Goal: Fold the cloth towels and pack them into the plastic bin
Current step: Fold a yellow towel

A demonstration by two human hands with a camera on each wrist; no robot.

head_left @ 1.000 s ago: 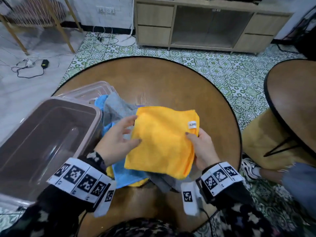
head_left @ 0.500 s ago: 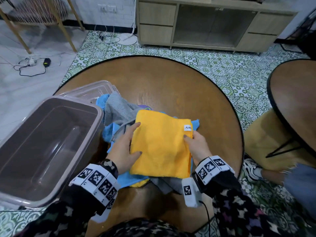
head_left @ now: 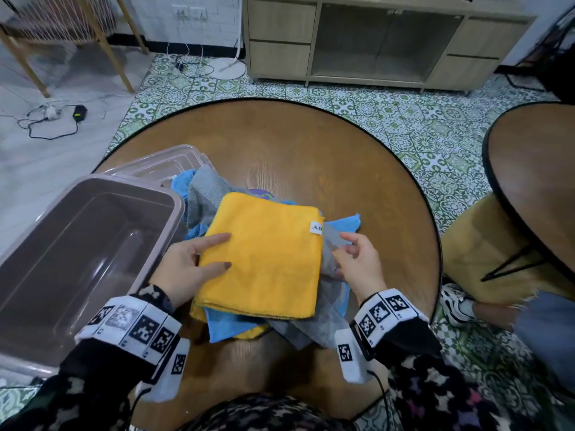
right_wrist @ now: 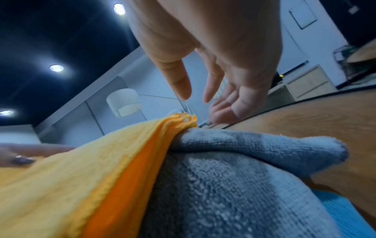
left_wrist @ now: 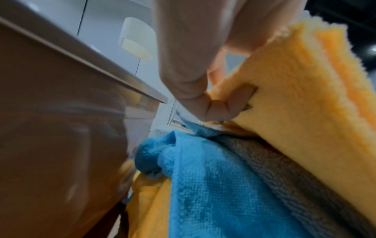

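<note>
Left hand (head_left: 183,269) pinches the folded yellow towel's (head_left: 264,256) edge; right hand (head_left: 357,265) hangs open beside it. Bin (head_left: 77,259), left of both, sits empty; blue and grey towels (head_left: 323,325) underneath remain unfolded.

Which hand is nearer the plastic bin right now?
Left. The left hand grips the yellow towel right beside the plastic bin; the right hand hangs open past the towel's far edge.

Round wood table (head_left: 311,157), 2nd table (head_left: 535,169) at right, cabinet (head_left: 373,38) behind.
</note>
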